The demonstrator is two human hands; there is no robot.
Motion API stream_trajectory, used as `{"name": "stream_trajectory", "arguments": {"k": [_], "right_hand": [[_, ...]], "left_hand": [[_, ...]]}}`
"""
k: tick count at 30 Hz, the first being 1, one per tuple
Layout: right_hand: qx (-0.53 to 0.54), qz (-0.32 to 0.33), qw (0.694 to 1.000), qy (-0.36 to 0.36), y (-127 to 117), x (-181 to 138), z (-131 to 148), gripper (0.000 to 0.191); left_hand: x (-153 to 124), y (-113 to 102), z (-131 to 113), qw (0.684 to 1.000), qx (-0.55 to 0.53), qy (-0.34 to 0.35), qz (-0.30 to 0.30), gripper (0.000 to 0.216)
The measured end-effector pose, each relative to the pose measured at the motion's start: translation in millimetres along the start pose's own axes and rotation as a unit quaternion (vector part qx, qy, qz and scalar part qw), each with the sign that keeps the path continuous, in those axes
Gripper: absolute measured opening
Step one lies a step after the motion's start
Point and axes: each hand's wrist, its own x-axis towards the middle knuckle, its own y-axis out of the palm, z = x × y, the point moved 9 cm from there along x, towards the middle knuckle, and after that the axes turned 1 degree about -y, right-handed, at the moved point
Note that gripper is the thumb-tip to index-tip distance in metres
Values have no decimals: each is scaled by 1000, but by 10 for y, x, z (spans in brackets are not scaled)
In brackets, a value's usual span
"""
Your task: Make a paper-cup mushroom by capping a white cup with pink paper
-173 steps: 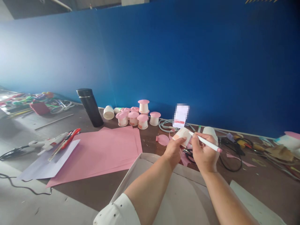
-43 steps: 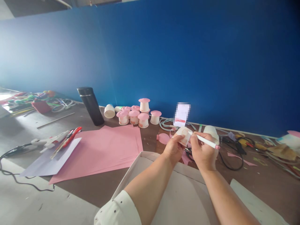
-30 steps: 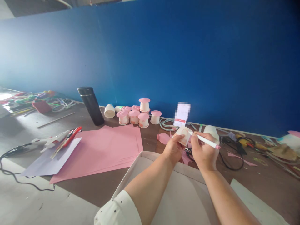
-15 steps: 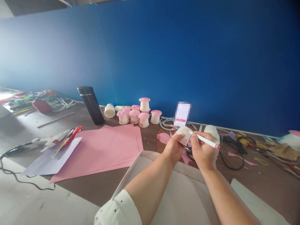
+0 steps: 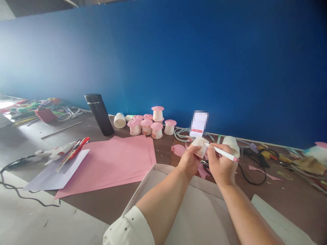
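Cup [image 5: 200, 145] handling comes first: the small paper cup looks light, thin-walled and easily crushed, so a loose pinch across the side wall, as shown, seems the safest hold; squeezing near the open rim would likely deform it. It sits in the air just right of frame centre, above the far edge of the box [image 5: 158, 180], clamped between the thumb and fingers of the left hand [image 5: 188, 162]. The right hand [image 5: 221, 167] is closed in a writing grip on a white pen [image 5: 221, 153], whose tip touches or nearly touches the cup at its 3 o'clock side; the pen is stiff, light and probably smooth, best held near the tip. Hands are close together, almost touching. Surroundings, largest first: a blue wall [image 5: 204, 61] fills 12 o'clock; the table [image 5: 107, 200] carries pink paper [image 5: 112, 163] at 9 o'clock of the hands, then a white sheet [image 5: 51, 173] with a glue gun [image 5: 55, 153] farther out at 9 o'clock. A black flask [image 5: 99, 115] stands at 10 o'clock, finished pink-topped cups [image 5: 150, 124] at 11 o'clock. Cables [image 5: 251, 170] and scraps lie at 3 o'clock, near the right hand, and could snag a sweep that way.
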Motion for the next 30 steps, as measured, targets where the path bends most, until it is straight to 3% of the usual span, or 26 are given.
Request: {"name": "stream_trajectory", "arguments": {"k": [30], "right_hand": [[-18,20,1000,10,67,-45,12,20]], "left_hand": [[24,-25,-10,1000,3,7,-4,23]]}}
